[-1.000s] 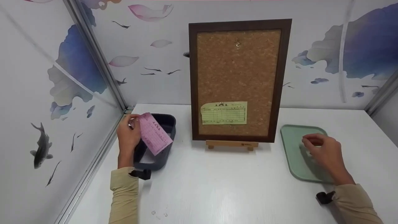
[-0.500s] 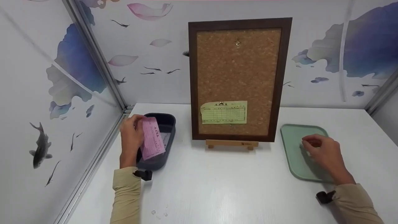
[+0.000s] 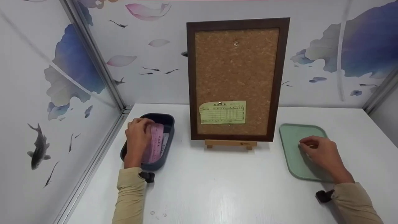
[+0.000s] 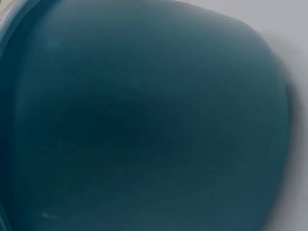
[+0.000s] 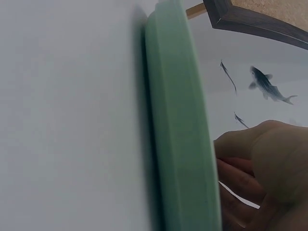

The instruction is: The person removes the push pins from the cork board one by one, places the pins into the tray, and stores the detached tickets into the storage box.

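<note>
A pink printed form (image 3: 156, 141) stands partly inside the dark blue bin (image 3: 164, 160) at the left of the table. My left hand (image 3: 136, 137) pinches its upper edge and covers part of it. The left wrist view is filled by the bin's wall (image 4: 154, 120); the hand is hidden there. My right hand (image 3: 321, 154) hovers over the green tray (image 3: 289, 161), thumb and forefinger tips close together. Whether something small sits between them, I cannot tell. In the right wrist view, the tray's side (image 5: 183, 120) partly hides the curled right hand (image 5: 274, 163).
A framed cork board (image 3: 236, 71) leans on a small wooden stand (image 3: 230, 143) at the back centre. A yellow-green form (image 3: 223, 112) is pinned low on it, and a shiny cluster (image 3: 236, 43) sits near its top. A pale printed sheet (image 3: 164, 144) lies in the bin.
My left hand has moved right and down with the pink form, which has gone lower into the bin and turned more upright. The right hand has stayed nearly still over the tray.
</note>
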Motion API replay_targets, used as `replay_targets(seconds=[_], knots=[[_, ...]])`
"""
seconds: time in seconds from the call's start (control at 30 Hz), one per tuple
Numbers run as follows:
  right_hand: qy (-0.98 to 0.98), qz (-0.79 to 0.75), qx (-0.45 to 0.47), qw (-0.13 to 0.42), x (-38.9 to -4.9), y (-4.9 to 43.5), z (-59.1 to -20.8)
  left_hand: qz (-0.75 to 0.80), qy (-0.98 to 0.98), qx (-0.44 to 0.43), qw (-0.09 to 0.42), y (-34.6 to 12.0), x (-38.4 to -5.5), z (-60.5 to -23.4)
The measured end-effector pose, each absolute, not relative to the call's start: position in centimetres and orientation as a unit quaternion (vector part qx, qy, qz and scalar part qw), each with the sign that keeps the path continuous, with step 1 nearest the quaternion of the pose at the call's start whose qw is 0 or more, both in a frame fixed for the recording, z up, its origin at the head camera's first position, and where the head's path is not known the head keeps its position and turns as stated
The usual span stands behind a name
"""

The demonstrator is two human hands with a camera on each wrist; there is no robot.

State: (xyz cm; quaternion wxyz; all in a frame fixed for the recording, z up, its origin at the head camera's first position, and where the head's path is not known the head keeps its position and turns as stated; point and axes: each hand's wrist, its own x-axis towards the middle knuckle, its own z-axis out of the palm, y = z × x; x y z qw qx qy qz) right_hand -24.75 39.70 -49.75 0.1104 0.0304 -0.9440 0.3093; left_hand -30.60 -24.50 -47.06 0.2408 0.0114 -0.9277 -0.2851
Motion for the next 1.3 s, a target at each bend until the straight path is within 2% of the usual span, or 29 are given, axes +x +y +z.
replay_targets(seconds=[0.6, 1.03, 1.3], knots=[[-0.944, 0.315, 0.014, 0.098, -24.7, 40.2, -49.7, -0.294, -0.936, 0.011, 0.193, -24.3, -30.4, -47.3], [-0.944, 0.313, 0.02, 0.098, -24.7, 40.2, -49.6, -0.33, -0.916, -0.05, 0.222, -22.9, -30.3, -46.3], [-0.94, 0.325, 0.018, 0.1, -24.6, 39.8, -49.2, -0.375, -0.896, -0.08, 0.223, -21.3, -30.0, -45.0]])
